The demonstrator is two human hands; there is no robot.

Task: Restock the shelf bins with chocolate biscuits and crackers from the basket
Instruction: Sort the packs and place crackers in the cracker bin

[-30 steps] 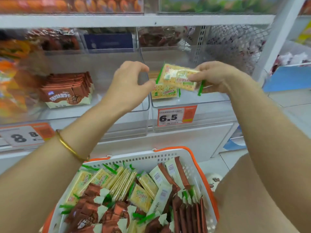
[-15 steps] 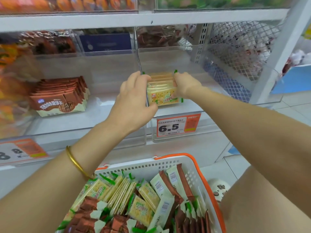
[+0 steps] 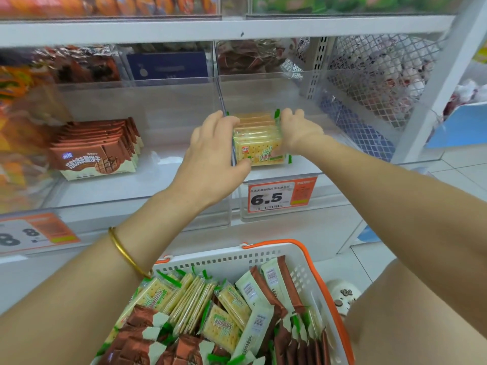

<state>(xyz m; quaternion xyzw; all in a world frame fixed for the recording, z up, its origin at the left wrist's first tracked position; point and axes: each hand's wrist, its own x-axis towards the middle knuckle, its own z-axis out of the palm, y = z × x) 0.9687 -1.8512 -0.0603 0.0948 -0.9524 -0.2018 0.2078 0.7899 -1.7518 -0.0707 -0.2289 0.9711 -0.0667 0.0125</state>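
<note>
A row of yellow cracker packs [image 3: 259, 143] with green ends stands in the right clear bin [image 3: 303, 169]. My left hand [image 3: 210, 151] grips its left side, thumb under the front pack. My right hand [image 3: 297, 130] grips its right side, fingers curled over the top edge. In the left clear bin [image 3: 147, 191] stands a row of brown chocolate biscuit packs [image 3: 97, 148]. Below, the white basket [image 3: 297, 254] with orange handles holds several cracker packs [image 3: 184, 296] and chocolate biscuit packs [image 3: 279, 283].
Price tags reading 6.5 [image 3: 282, 194] and 8.8 [image 3: 34, 233] hang on the shelf front. A white shelf board [image 3: 210, 29] runs above the bins. A wire mesh panel [image 3: 379, 83] and a white post [image 3: 432, 106] stand at the right. Orange snack bags [image 3: 15, 127] fill the far left.
My right hand brought a cracker pack down into the right bin. Both hands closed around the cracker row and now squeeze its sides.
</note>
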